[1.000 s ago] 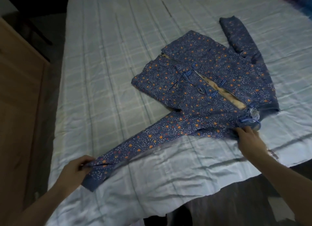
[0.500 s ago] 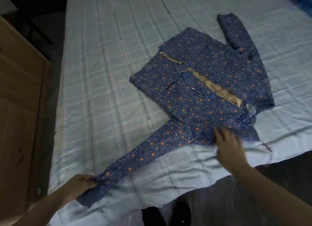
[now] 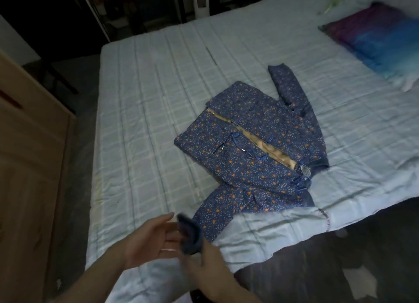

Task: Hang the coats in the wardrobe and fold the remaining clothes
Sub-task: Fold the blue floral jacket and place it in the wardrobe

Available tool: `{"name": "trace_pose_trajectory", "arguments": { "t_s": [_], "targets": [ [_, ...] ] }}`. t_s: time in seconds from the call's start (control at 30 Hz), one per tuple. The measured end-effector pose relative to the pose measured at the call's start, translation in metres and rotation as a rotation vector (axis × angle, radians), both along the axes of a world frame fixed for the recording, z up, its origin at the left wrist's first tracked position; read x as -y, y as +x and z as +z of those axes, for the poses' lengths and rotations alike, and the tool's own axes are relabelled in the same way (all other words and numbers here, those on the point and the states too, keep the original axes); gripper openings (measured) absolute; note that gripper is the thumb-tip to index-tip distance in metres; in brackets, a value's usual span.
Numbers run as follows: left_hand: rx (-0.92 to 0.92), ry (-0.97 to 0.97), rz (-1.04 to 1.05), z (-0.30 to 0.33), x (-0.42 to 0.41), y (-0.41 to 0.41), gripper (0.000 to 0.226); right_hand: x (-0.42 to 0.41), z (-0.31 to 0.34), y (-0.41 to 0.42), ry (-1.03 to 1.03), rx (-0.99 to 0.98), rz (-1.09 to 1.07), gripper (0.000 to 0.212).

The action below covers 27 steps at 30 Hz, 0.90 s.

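Head view: a blue flowered jacket (image 3: 256, 148) lies spread on the bed (image 3: 145, 112), its near sleeve cuff (image 3: 188, 232) between both hands. The left hand (image 3: 147, 241) is open, fingers straight beside the cuff. The right hand (image 3: 210, 266) is blurred; grip unclear. Folding seems underway; next, the sleeve goes across the body.

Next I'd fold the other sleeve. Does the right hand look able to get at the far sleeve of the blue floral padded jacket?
Probably yes: the far sleeve lies uncovered on the pale checked bedsheet, though the right hand must stretch across the jacket.
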<state>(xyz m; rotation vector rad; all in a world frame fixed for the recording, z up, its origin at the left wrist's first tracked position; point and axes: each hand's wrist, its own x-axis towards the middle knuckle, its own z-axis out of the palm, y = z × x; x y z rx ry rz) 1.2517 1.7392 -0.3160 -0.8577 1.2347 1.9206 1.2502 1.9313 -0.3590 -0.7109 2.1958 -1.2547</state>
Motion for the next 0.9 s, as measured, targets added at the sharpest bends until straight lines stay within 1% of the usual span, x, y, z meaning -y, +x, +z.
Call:
{"name": "trace_pose_trajectory", "arguments": {
  "t_s": [0.03,0.07,0.1,0.13,0.17,0.2,0.3,0.37,0.43,0.5,0.53,0.57,0.6,0.67,0.7,0.77,0.8,0.83,0.9],
  "targets": [
    [-0.061,0.005,-0.045,0.003,-0.007,-0.008,0.046,-0.002,0.006,-0.011,-0.036,0.029,-0.102,0.012],
    [-0.111,-0.025,-0.091,0.012,-0.015,-0.02,0.045,-0.008,0.016,-0.025,-0.04,0.114,-0.188,0.026],
    [-0.167,-0.045,-0.105,0.017,-0.024,-0.033,0.045,-0.015,0.026,-0.043,-0.084,0.225,-0.272,0.031],
    [-0.191,-0.046,-0.1,0.025,-0.036,-0.048,0.046,-0.023,0.033,-0.058,-0.131,0.273,-0.376,0.028],
    [-0.221,-0.044,-0.079,0.031,-0.049,-0.062,0.044,-0.032,0.037,-0.073,-0.188,0.25,-0.455,0.018],
    [-0.253,-0.024,-0.064,0.031,-0.06,-0.075,0.041,-0.041,0.044,-0.086,-0.199,0.228,-0.501,0.011],
    [-0.302,0.014,-0.109,0.033,-0.094,-0.105,0.034,-0.066,0.054,-0.126,-0.275,0.349,-0.494,0.035],
    [-0.281,0.034,-0.137,0.026,-0.11,-0.125,0.04,-0.077,0.059,-0.151,-0.275,0.41,-0.546,0.046],
    [-0.261,0.063,-0.167,0.016,-0.117,-0.145,0.049,-0.083,0.055,-0.178,-0.219,0.45,-0.657,0.045],
    [-0.27,0.065,-0.23,0.001,-0.12,-0.167,0.044,-0.088,0.043,-0.206,-0.125,0.441,-0.704,0.037],
    [-0.287,0.038,-0.253,-0.007,-0.121,-0.177,0.037,-0.091,0.037,-0.22,-0.09,0.409,-0.704,0.028],
    [-0.311,-0.008,-0.262,-0.012,-0.121,-0.188,0.031,-0.093,0.033,-0.235,-0.059,0.375,-0.704,0.017],
    [-0.329,-0.08,-0.253,-0.019,-0.122,-0.201,0.029,-0.095,0.03,-0.251,-0.032,0.364,-0.717,0.016],
    [-0.345,-0.261,-0.178,-0.038,-0.123,-0.222,0.028,-0.103,0.026,-0.286,0.031,0.412,-0.775,0.026],
    [-0.355,-0.337,-0.135,-0.047,-0.123,-0.23,0.029,-0.109,0.028,-0.303,0.055,0.428,-0.802,0.028],
    [-0.418,-0.481,-0.083,-0.071,-0.121,-0.244,0.043,-0.126,0.028,-0.339,0.037,0.45,-0.846,0.024],
    [-0.474,-0.571,-0.107,-0.083,-0.119,-0.249,0.051,-0.136,0.027,-0.357,0.014,0.447,-0.866,0.017],
    [-0.54,-0.645,-0.154,-0.093,-0.118,-0.254,0.054,-0.145,0.026,-0.374,0.008,0.44,-0.883,0.012],
    [-0.625,-0.771,-0.368,-0.111,-0.121,-0.266,0.045,-0.165,0.014,-0.406,0.049,0.448,-0.854,0.006]
  ]
}}
